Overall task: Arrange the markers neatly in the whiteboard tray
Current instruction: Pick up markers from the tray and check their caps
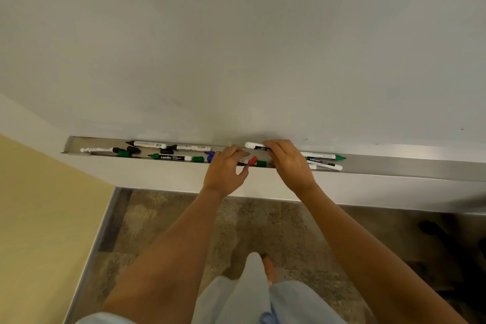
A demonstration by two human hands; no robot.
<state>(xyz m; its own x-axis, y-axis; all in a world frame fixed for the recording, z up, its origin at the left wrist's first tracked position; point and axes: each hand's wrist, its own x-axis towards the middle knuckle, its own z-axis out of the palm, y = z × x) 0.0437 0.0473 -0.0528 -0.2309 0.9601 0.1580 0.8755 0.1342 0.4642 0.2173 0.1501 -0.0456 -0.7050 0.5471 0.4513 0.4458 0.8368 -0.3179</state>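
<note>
Markers with white barrels and green, black, blue and red caps are seen scattered at odd angles along the long metal whiteboard tray, mostly toward its left end. From the head view, one white marker at the far edge is held by the curled fingers of the right hand, probably for lining up. A red-capped marker is reached for by the left hand, thumb and fingers loosely parted, nothing yet pinched. A plain white board is seen above, mottled brown flooring below, a yellow wall at left.
</note>
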